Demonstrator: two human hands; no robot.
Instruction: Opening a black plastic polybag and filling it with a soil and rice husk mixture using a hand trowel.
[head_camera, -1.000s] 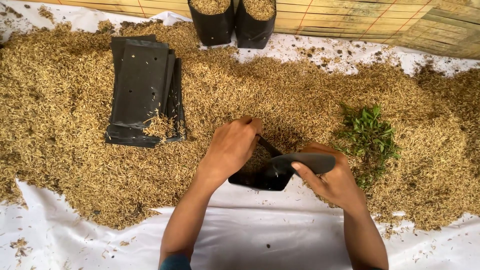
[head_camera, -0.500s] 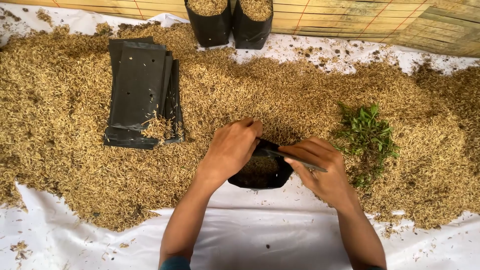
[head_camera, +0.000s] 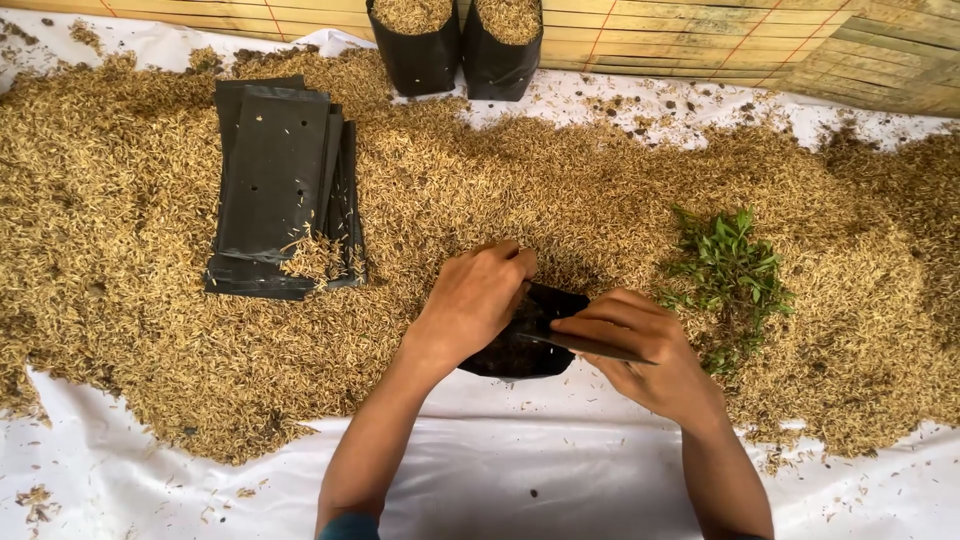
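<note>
Both forearms bare; teal sleeve edge (head_camera: 350, 525) at left arm; no gloves, rings.

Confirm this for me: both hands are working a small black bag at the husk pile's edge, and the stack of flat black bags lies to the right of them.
Not quite. The head view shows the stack of flat black bags lying to the left of the hands; the left hand and right hand do hold the small black bag.
</note>
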